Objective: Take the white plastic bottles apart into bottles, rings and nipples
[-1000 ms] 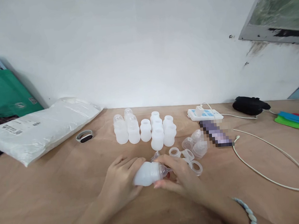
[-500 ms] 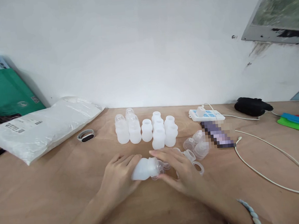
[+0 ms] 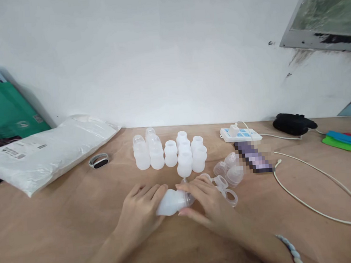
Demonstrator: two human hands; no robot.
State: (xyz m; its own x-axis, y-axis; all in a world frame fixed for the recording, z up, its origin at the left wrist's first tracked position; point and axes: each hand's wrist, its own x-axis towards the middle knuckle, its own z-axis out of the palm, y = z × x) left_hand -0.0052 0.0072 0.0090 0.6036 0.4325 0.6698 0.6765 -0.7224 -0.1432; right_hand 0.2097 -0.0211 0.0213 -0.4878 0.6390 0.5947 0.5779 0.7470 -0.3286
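Observation:
A frosted white baby bottle [image 3: 168, 202] lies sideways between my two hands, its clear nipple end pointing right. My left hand [image 3: 142, 205] is wrapped around the bottle's base. With fingers and thumb, my right hand [image 3: 205, 200] grips the collar [image 3: 181, 199] at the neck. Just right of that hand lie loose clear collar rings [image 3: 231, 197], partly hidden behind its fingers. Beyond the hands stand several open bottle bodies [image 3: 184, 164]. To their left are 3 bottles with clear domed caps [image 3: 156, 153]. Several clear domed caps [image 3: 235, 176] sit together at the right.
A white plastic package [image 3: 52, 151] and a fitness band [image 3: 99, 161] are on the left. At the right lie a pixelated phone [image 3: 253, 156], a power strip [image 3: 245, 134], a looping white cable [image 3: 318, 215] and a black case [image 3: 293, 124]. A wall closes off the back.
My right hand has closed its fingers farther over the bottle's collar. The bottle has dipped slightly toward me. The whole view has shifted a little.

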